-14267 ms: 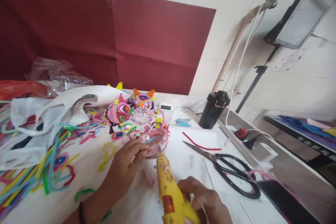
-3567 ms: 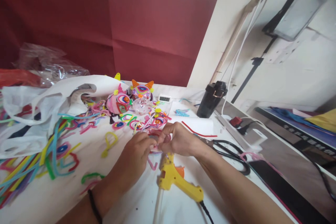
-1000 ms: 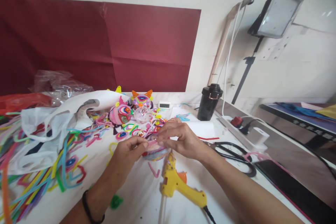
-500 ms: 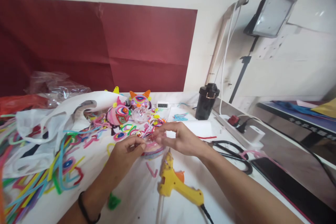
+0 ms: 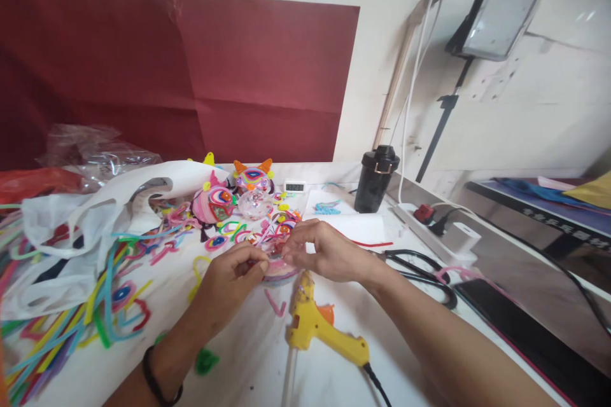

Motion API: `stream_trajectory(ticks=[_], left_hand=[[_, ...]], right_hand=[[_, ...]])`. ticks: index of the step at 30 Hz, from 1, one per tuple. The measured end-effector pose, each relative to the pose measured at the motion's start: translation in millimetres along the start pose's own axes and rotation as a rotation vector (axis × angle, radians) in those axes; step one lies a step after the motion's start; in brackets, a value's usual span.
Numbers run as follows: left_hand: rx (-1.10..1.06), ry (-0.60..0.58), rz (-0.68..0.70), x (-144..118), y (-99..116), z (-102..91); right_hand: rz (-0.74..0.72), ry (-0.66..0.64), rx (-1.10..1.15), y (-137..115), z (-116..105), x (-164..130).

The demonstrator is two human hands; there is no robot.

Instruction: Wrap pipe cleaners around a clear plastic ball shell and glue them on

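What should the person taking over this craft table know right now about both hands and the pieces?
Left hand: fingertips pinched on the near-left edge of the pink dome.
Right hand: fingers pressing a pink pipe cleaner strip onto the dome's top rim.
Dome sits on the white table, between both hands.
Yellow glue gun lies set down just in front of the dome, cord trailing toward the near edge.
Scissors lie to the right; loose pipe cleaners to the left; finished decorated balls behind.
Done: dome's lower part looks wrapped in pink.
Left: its top looks uncovered.
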State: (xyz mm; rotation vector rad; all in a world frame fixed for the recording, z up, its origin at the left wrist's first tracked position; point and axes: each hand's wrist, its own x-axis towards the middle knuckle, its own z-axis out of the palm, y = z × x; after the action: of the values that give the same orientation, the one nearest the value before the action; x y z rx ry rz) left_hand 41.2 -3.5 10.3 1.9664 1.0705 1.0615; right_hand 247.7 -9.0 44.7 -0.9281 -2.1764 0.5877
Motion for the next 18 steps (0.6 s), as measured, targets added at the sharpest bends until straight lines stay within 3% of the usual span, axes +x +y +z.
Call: stream_trajectory(ticks=[8,18], left_hand=[[0.013,-0.033,0.011,-0.5,-0.6,0.1],[0.052,-0.078,0.055,0.1,-4.0,-0.5]], right_hand=[[-0.021,0.007,-0.026,-3.3,1.3,0.0],[0.077,-0.067,0.067,3.2,-1.2,-0.8]])
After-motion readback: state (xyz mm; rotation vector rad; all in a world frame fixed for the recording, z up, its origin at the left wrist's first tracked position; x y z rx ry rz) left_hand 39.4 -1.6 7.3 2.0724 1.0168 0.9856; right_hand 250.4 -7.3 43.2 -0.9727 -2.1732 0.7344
